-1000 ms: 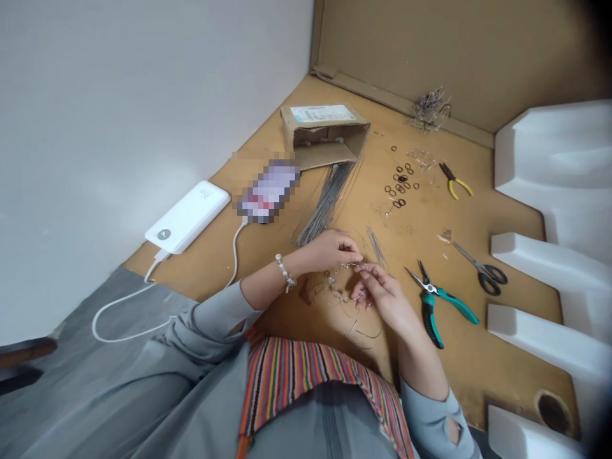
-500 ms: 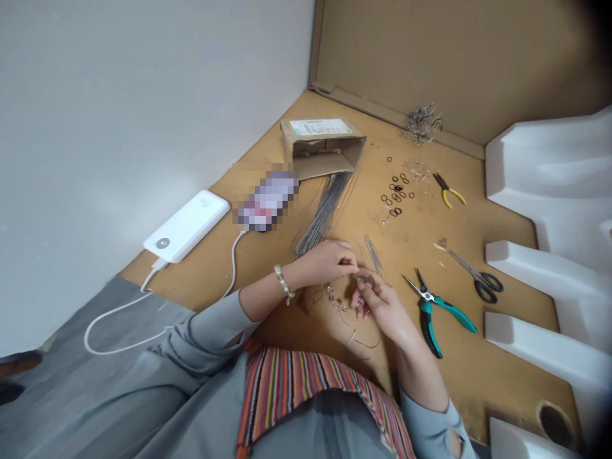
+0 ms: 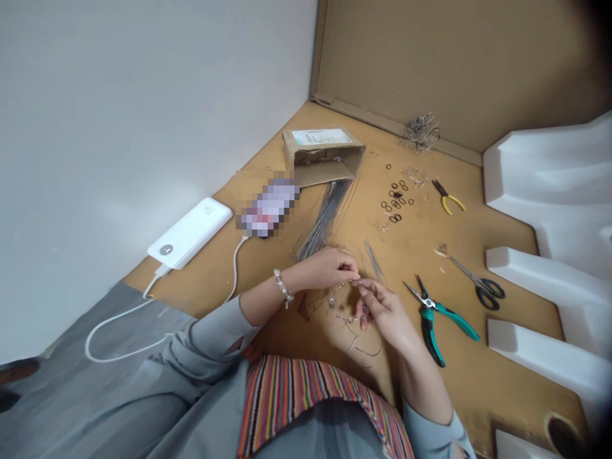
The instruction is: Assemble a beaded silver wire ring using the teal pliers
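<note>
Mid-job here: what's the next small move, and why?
I'd probably have the left hand slightly bend the thin silvery wire loop with clear beads while the right hand steadies it: the right hand grips its side, and both hands' fingertips nearly meet at its upper edge.

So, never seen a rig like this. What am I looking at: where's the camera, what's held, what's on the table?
No robot here: each grip is a person's bare hand. Every picture comes from one head-worn camera looking forward and down.

The right grip holds a round loop of thin wire with clear beads. The left grip pinches at its top edge; exactly what it pinches is too small to tell.

On the tan tabletop lie a bundle of straight grey wires, small black rings, yellow-handled pliers, open teal-handled pliers and dark-handled scissors. At the wires' far end is an open brown cardboard box; to the left, a white rectangular power bank and a pixelated phone.
</note>
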The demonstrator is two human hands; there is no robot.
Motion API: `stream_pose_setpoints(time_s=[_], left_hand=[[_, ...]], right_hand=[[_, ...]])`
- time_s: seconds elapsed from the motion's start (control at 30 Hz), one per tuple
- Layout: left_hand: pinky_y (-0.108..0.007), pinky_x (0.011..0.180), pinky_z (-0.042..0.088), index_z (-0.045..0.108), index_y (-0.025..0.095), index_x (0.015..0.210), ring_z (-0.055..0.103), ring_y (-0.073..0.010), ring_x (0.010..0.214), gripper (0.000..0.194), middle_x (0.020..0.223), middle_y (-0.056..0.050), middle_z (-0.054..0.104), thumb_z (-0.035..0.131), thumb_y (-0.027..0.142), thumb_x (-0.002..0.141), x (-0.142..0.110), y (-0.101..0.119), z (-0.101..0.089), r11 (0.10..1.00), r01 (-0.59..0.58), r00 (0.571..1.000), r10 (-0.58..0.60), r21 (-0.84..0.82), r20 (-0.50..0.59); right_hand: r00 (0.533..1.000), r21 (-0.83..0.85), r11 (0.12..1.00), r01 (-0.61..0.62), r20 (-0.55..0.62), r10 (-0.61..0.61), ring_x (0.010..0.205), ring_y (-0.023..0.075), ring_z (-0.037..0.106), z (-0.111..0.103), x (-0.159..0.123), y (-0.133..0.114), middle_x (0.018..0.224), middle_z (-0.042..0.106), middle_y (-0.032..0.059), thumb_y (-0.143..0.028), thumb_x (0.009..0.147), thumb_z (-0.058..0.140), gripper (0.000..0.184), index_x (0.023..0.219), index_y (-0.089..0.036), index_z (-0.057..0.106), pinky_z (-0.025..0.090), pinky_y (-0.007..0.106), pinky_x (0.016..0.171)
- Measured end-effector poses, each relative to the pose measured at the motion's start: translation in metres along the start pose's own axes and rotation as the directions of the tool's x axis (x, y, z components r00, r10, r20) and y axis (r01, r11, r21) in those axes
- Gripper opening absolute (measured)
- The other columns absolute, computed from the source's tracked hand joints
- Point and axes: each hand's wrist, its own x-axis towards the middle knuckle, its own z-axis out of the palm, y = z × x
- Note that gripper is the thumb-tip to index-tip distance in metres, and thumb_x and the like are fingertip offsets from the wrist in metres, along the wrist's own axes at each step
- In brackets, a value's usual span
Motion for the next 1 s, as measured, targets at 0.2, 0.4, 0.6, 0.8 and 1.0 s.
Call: stream_pose_setpoints(time_s=[0.2,0.4,0.6,0.8,1.0], left_hand=[[-0.021,0.066,0.037,0.069,0.014,0.072,0.054,-0.0105,0.068,0.021,0.071,-0.001,0.064,0.056,0.026,0.083,-0.0005,0.0006,0.0006,0.999,0.038,0.999,-0.037,-0.034,0.035],[-0.021,0.065,0.038,0.069,0.013,0.076,0.055,-0.0107,0.069,0.02,0.074,-0.002,0.066,0.055,0.025,0.083,-0.0015,0.0002,0.0002,0.997,0.055,0.998,-0.053,-0.052,0.04],[-0.021,0.066,0.038,0.068,0.012,0.075,0.055,-0.0108,0.069,0.019,0.071,-0.002,0.064,0.056,0.026,0.082,-0.0008,-0.0003,-0.0022,0.992,0.07,0.997,-0.067,-0.101,0.035],[-0.02,0.063,0.038,0.067,0.012,0.076,0.052,-0.0098,0.065,0.021,0.069,0.0,0.062,0.056,0.029,0.081,-0.0012,0.0019,-0.0054,0.978,0.133,0.991,-0.132,-0.158,0.016],[-0.02,0.064,0.039,0.067,0.012,0.076,0.052,-0.0096,0.066,0.021,0.069,0.0,0.062,0.057,0.029,0.081,-0.0013,0.0032,-0.0066,0.972,0.154,0.988,-0.155,-0.175,0.01]], right_hand=[[0.999,0.01,0.999,-0.041,-0.012,0.041,0.035,0.0108,0.05,0.0,0.0005,-0.0026,0.049,0.058,-0.0044,-0.052,0.078,0.052,0.04,0.095,-0.016,0.056,0.043,0.023,0.038],[0.999,-0.009,1.0,-0.013,-0.047,0.013,0.036,0.0105,0.05,-0.0004,0.001,-0.0009,0.05,0.058,-0.0034,-0.05,0.078,0.052,0.038,0.094,-0.015,0.058,0.043,0.023,0.039],[0.998,-0.051,0.998,0.027,-0.05,-0.029,0.04,0.011,0.054,-0.0021,0.0004,-0.0019,0.053,0.061,-0.0024,-0.045,0.081,0.051,0.031,0.091,-0.017,0.057,0.045,0.024,0.045],[1.0,0.049,0.999,0.021,-0.006,-0.021,0.044,0.012,0.057,-0.006,0.0,-0.005,0.06,0.063,-0.0025,-0.043,0.075,0.057,0.039,0.103,-0.017,0.055,0.045,0.025,0.045],[1.0,0.06,0.998,0.018,-0.019,-0.016,0.044,0.0121,0.057,-0.0064,-0.0001,-0.0042,0.06,0.062,-0.0028,-0.044,0.076,0.056,0.039,0.104,-0.017,0.053,0.045,0.026,0.046]])
